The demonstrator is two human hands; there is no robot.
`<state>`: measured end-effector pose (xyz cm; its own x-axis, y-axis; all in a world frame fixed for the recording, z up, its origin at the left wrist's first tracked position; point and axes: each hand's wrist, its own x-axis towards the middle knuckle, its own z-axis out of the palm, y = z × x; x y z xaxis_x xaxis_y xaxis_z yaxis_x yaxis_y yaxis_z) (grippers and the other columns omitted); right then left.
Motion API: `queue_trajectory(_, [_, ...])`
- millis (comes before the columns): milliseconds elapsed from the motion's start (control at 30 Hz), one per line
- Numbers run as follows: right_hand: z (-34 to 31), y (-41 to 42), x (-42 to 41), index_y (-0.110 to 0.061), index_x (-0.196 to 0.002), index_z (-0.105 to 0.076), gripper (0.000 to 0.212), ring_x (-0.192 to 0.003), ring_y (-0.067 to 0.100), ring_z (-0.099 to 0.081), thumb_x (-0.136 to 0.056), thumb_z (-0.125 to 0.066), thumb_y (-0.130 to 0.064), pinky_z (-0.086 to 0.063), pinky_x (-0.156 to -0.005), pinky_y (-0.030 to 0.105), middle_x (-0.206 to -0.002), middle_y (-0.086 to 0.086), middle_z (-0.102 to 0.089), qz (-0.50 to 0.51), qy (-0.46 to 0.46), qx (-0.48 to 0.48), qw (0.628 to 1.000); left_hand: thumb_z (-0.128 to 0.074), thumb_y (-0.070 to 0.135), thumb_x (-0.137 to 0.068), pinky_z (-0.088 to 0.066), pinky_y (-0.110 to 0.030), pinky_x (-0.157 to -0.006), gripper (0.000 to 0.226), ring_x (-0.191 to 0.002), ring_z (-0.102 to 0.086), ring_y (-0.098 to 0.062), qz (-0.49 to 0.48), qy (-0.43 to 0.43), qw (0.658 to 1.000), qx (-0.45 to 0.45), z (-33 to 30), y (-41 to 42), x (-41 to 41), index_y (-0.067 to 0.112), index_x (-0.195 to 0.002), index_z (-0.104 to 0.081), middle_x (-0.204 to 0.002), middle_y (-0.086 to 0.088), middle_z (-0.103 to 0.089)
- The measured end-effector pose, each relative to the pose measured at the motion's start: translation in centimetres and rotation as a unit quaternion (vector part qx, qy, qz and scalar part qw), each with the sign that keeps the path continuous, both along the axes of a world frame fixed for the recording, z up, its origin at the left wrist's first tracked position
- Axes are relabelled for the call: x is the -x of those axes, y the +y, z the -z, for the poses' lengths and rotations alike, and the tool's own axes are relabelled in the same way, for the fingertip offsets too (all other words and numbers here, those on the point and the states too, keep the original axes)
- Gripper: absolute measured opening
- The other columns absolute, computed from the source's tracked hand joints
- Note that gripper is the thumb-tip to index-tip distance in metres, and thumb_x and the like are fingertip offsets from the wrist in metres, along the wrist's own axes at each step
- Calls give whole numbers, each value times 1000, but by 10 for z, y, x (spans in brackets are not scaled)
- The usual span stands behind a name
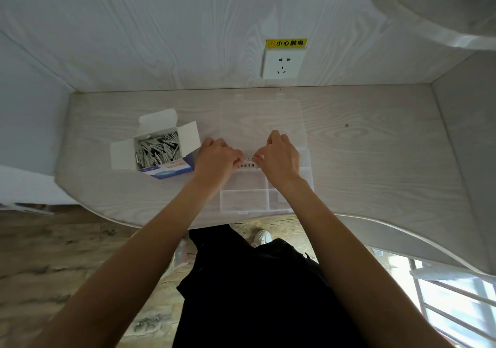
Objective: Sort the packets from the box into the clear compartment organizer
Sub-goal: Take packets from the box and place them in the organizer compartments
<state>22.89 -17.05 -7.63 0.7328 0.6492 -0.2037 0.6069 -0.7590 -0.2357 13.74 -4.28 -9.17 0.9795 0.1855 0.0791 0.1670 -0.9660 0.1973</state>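
An open white and blue cardboard box [171,169] stands on the desk at the left, filled with several grey packets [157,150]. To its right lies the clear compartment organizer [243,200], its lid [261,114] folded back toward the wall. My left hand [217,158] and my right hand [280,155] meet over the organizer's far compartments. Between them they pinch a white packet with black print [248,163], one hand at each end. The compartments under my hands are hidden.
The pale wood desk [362,159] has a curved front edge and side walls left and right. A white wall socket [283,64] with a yellow warning label sits above the organizer. Below the desk edge I see dark trousers and a white shoe.
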Motion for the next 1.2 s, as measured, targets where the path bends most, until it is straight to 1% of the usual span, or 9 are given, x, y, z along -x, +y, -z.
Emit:
queue_trajectory(100, [1, 1, 1, -22, -99, -73, 24, -97, 19, -42, -93, -54, -34, -35, -72, 24, -109, 2, -46, -10, -5, -1, 1000, -84, 21, -62, -44, -34, -62, 11, -67, -59, -26, -9, 0, 999, -33, -2, 0, 6, 19, -65, -74, -69, 0, -65])
queue_trajectory(200, [3, 2, 2, -21, -96, -74, 24, -95, 20, -41, -93, -55, -34, -36, -74, 25, -107, 3, -46, -28, -16, -11, 999, -79, 21, -69, -40, -31, -52, 7, -75, -55, -29, -64, 26, 997, -18, -4, 0, 9, 16, -68, -75, -78, -6, -56])
queue_trajectory(367, [2, 6, 4, -19, -95, -75, 25, -100, 21, -42, -92, -55, -34, -34, -77, 24, -113, 3, -49, -64, -25, -24, 997, -53, 30, -91, -40, -33, -64, 22, -98, -44, -25, -117, 110, 987, 11, -2, 3, 4, 21, -92, -74, -98, -6, -49])
queue_trajectory(567, [0, -4, -7, -21, -97, -75, 21, -108, 21, -40, -92, -56, -29, -28, -84, 21, -124, 0, -48, -71, -33, -24, 997, -53, 34, -92, -47, -38, -75, 23, -101, -42, -22, -113, 146, 981, 57, -2, 10, 5, 23, -99, -72, -99, -2, -44])
queue_trajectory(833, [-2, -1, -3, -21, -103, -72, 22, -112, 19, -39, -91, -57, -31, -33, -92, 24, -127, -1, -46, -64, 4, -9, 998, -51, 29, -93, -40, -31, -64, 25, -88, -53, -23, -116, 80, 989, 36, -4, 5, 17, 17, -99, -71, -96, -5, -55])
queue_trajectory(900, [-9, -11, -5, -21, -103, -71, 20, -111, 17, -42, -91, -57, -29, -34, -88, 23, -124, -1, -50, -60, 28, -61, 996, -52, 27, -92, -42, -32, -67, 24, -87, -56, -26, -105, 54, 992, 40, -14, -5, 27, 14, -103, -69, -97, -8, -59])
queue_trajectory(1067, [-37, -19, 0, -23, -105, -69, 17, -94, 11, -54, -90, -60, -24, -42, -79, 22, -107, -3, -59, -10, 96, -270, 958, -53, 25, -92, -49, -28, -72, 26, -94, -58, -14, 16, 16, 982, 188, -60, -26, 63, 21, -116, -62, -108, 2, -62])
queue_trajectory(1133, [-49, -4, 3, -22, -104, -69, 16, -90, 13, -57, -91, -60, -23, -45, -81, 27, -104, -3, -62, -14, 107, -311, 944, -52, 25, -89, -48, -22, -70, 25, -89, -57, -10, 9, -55, 985, 164, -77, -21, 76, 23, -111, -64, -102, 5, -65])
queue_trajectory(1200, [-57, 19, 6, -21, -102, -70, 15, -95, 19, -57, -90, -60, -23, -39, -86, 25, -103, 0, -65, -40, 109, -330, 937, -60, 18, -82, -39, -15, -73, 23, -91, -52, -10, -45, -153, 981, 110, -84, -5, 85, 17, -105, -66, -99, 1, -66])
